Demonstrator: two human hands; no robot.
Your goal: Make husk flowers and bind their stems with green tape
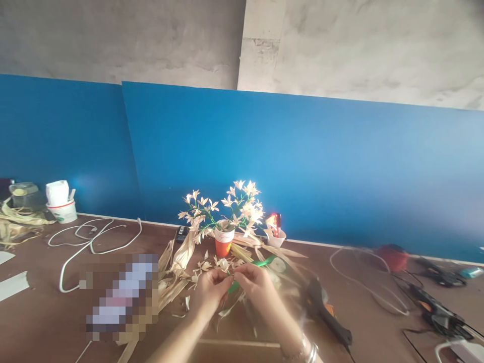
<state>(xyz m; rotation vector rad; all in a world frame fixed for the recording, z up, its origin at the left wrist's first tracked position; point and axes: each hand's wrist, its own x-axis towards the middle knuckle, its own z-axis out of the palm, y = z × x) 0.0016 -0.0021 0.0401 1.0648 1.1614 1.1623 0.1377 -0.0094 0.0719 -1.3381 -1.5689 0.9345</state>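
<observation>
My left hand (212, 291) and my right hand (257, 282) meet over the table, fingertips pinched close together. What they pinch is too small and covered to make out. A green strip (233, 287) shows just below the fingers, and more green tape (264, 261) lies behind my right hand, beside a pale round roll (279, 265). Beyond the hands, an orange and white paper cup (224, 243) holds green stems with cream husk flowers (249, 206). Loose flower pieces (206, 265) and dried corn husks (185, 254) lie around the cup.
A black glue gun (327, 312) lies right of my right arm. Other dark tools (434, 307) and cables spread at far right. To the left are a blurred-out object (123, 297), a white cable (91, 242) and a white tub (62, 210). A blue partition (302, 161) borders the back.
</observation>
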